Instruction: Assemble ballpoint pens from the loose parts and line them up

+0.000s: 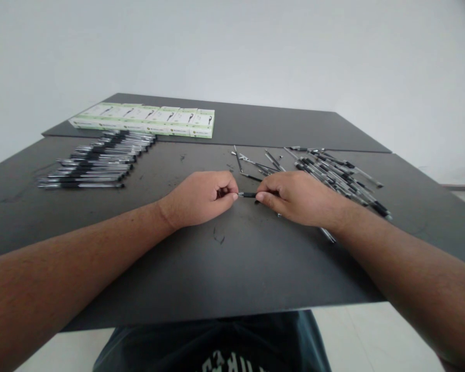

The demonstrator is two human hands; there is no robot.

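Note:
My left hand [208, 196] pinches the silvery tip end of a pen [249, 195] between thumb and forefinger. My right hand [290, 195] is closed round the other end of the same pen, whose black grip shows between the two hands. The pen lies level, just above the dark table, and its rear part is hidden in my right fingers. Beside and behind my right hand spreads a loose heap of pens and pen parts [333, 173]. Several thin pieces [251, 161] lie just beyond the gap between my hands.
To the left, many pens [96, 160] lie side by side in a slanting row. Behind them a row of white and green boxes [147, 121] stands on the far table [263, 124]. Dark scraps [219, 236] lie on the near table [201, 279]. A pale wall rises behind.

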